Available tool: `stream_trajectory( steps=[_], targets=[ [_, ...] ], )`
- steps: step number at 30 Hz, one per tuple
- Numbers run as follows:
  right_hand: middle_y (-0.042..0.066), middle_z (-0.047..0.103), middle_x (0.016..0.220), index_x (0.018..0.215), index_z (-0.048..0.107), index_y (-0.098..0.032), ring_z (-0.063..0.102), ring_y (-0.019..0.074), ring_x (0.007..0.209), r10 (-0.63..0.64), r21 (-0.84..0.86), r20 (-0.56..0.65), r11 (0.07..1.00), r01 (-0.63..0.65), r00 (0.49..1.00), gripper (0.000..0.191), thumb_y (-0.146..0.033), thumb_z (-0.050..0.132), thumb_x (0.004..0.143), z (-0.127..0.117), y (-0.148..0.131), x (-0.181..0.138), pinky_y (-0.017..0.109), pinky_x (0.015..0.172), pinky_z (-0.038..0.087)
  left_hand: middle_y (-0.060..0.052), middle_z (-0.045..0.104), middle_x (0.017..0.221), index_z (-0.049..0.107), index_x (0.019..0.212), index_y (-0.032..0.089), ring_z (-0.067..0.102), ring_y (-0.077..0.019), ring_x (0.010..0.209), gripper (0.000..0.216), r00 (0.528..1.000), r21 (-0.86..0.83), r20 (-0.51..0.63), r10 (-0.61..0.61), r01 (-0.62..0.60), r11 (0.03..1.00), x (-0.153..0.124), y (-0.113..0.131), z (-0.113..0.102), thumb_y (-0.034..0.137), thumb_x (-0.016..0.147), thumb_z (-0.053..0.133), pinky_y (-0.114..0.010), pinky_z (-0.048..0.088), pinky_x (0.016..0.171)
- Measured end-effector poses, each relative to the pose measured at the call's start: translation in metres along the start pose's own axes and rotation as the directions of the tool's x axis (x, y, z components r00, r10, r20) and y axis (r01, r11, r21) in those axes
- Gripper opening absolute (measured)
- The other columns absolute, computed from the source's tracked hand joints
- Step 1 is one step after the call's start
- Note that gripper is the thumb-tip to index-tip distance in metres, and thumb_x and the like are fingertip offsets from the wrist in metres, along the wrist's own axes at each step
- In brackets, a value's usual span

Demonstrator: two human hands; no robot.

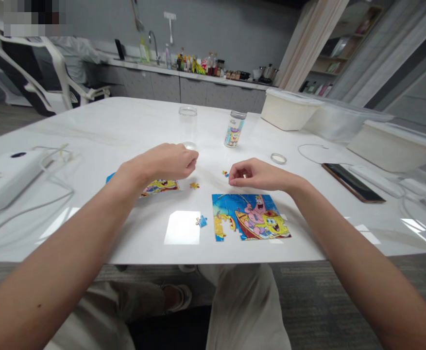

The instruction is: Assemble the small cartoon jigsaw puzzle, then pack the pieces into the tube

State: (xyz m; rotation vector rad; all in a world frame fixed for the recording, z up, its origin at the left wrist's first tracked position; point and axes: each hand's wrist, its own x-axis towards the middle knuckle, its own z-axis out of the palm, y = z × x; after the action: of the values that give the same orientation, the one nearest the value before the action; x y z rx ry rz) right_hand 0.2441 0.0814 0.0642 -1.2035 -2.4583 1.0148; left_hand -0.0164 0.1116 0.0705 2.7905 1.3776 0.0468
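A cartoon jigsaw puzzle (251, 218), mostly joined, lies near the table's front edge, with a gap along its lower left. Above its top edge is my right hand (252, 174), fingers curled and tips drawn together beside a small puzzle piece (225, 173). Whatever those fingertips hold, if anything, is hidden. My left hand (178, 160) is closed over the table, knuckles up; its grip is out of sight. Under the left wrist lies a cartoon picture sheet (161, 186), partly covered. A yellow piece (194, 185) and a blue piece (201, 221) lie loose between the hands.
Behind the hands stand a clear jar (188, 124) and a cartoon-printed jar (235, 129). A round lid (279, 158), a phone (353, 182) and plastic bins (289, 111) are on the right. A white device (12, 175) with cables lies left. A person sits at far left.
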Motion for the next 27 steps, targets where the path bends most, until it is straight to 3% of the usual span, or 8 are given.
stream_trajectory(
  steps=[3, 7, 14, 20, 27],
  targets=[
    [0.005, 0.064, 0.080, 0.087, 0.066, -0.017, 0.053, 0.0154, 0.073, 0.089, -0.041, -0.210, 0.994, -0.100, 0.974, 0.026, -0.042, 0.060, 0.082, -0.002, 0.015, 0.006, 0.029, 0.068, 0.040, -0.010, 0.066, 0.071, 0.072, 0.099, 0.019, 0.063, -0.0226, 0.077, 0.036, 0.998, -0.002, 0.004, -0.063, 0.063, 0.998, 0.001, -0.017, 0.000, 0.043, 0.087, 0.048, -0.030, 0.038, 0.073],
    [0.007, 0.064, 0.088, 0.092, 0.067, -0.017, 0.053, 0.0172, 0.077, 0.116, -0.159, -0.341, 0.971, -0.179, 0.933, 0.023, -0.037, 0.059, 0.082, 0.000, 0.029, 0.012, 0.031, 0.074, 0.040, -0.008, 0.067, 0.072, 0.073, 0.099, 0.021, 0.062, -0.0195, 0.073, 0.037, 0.998, -0.056, 0.057, 0.024, -0.021, 0.998, 0.000, -0.019, -0.001, 0.050, 0.084, 0.055, -0.028, 0.038, 0.070],
    [0.006, 0.059, 0.093, 0.102, 0.068, -0.021, 0.053, 0.0181, 0.080, 0.031, -0.250, -0.242, 0.964, -0.093, 0.970, 0.026, -0.038, 0.062, 0.084, 0.014, 0.029, 0.016, 0.034, 0.079, 0.042, -0.005, 0.071, 0.080, 0.073, 0.098, 0.021, 0.060, -0.0144, 0.067, 0.034, 0.965, -0.172, 0.217, 0.147, -0.111, 0.979, -0.003, 0.001, -0.002, 0.048, 0.080, 0.062, -0.024, 0.040, 0.066],
    [0.007, 0.059, 0.093, 0.092, 0.068, -0.019, 0.053, 0.0172, 0.079, 0.032, -0.234, -0.224, 0.969, -0.085, 0.974, 0.017, -0.033, 0.063, 0.083, 0.014, 0.026, 0.016, 0.033, 0.077, 0.043, -0.005, 0.071, 0.087, 0.072, 0.099, 0.020, 0.061, -0.0148, 0.073, 0.029, 0.950, -0.212, 0.271, 0.153, -0.096, 0.972, -0.003, 0.009, -0.003, 0.040, 0.079, 0.063, -0.023, 0.040, 0.067],
    [0.005, 0.065, 0.094, 0.086, 0.066, -0.019, 0.057, 0.0149, 0.079, 0.007, -0.142, -0.198, 0.989, -0.036, 0.980, 0.010, -0.020, 0.059, 0.079, 0.013, 0.023, 0.012, 0.029, 0.075, 0.045, -0.005, 0.070, 0.089, 0.069, 0.102, 0.020, 0.059, -0.0151, 0.074, 0.033, 0.932, -0.206, 0.317, 0.174, -0.112, 0.972, -0.005, 0.016, -0.005, 0.041, 0.076, 0.064, -0.023, 0.039, 0.067]
  ],
)
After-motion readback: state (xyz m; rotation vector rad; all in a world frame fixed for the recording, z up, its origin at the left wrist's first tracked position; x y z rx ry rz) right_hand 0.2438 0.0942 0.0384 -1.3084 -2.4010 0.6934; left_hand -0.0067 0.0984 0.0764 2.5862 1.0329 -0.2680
